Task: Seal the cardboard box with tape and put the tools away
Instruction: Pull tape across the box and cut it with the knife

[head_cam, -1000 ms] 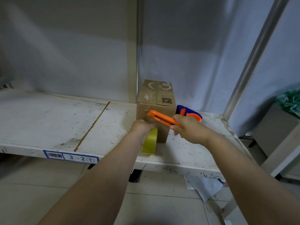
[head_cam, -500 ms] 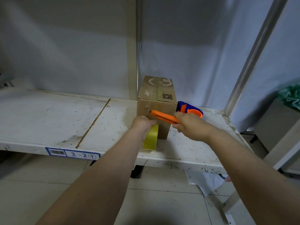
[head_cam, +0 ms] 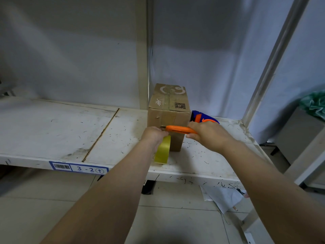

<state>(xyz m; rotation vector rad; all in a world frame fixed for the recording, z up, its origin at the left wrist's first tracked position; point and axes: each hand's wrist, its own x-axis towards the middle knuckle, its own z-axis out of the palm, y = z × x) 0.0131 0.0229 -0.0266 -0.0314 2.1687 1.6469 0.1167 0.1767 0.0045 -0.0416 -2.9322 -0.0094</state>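
Observation:
A small cardboard box (head_cam: pixel 169 110) stands upright on the white shelf (head_cam: pixel 58 131), with tape along its top seam. My left hand (head_cam: pixel 154 135) grips a yellow tape roll (head_cam: pixel 162 150) in front of the box's lower left corner. My right hand (head_cam: pixel 208 133) holds an orange utility knife (head_cam: pixel 179 129) level across the box's front face, its metal tip next to my left hand. A blue and orange tool (head_cam: pixel 202 117) lies behind my right hand, beside the box; part of it is hidden.
A shelf post (head_cam: pixel 142 50) rises just behind the box. A slanted metal upright (head_cam: pixel 274 55) stands at the right. White paper (head_cam: pixel 223 198) lies on the tiled floor under the shelf edge. A green bag (head_cam: pixel 314 104) sits at far right.
The knife has lowered and levelled out, its tip sliding left toward my left hand. My left hand and the tape roll stay in nearly the same spot.

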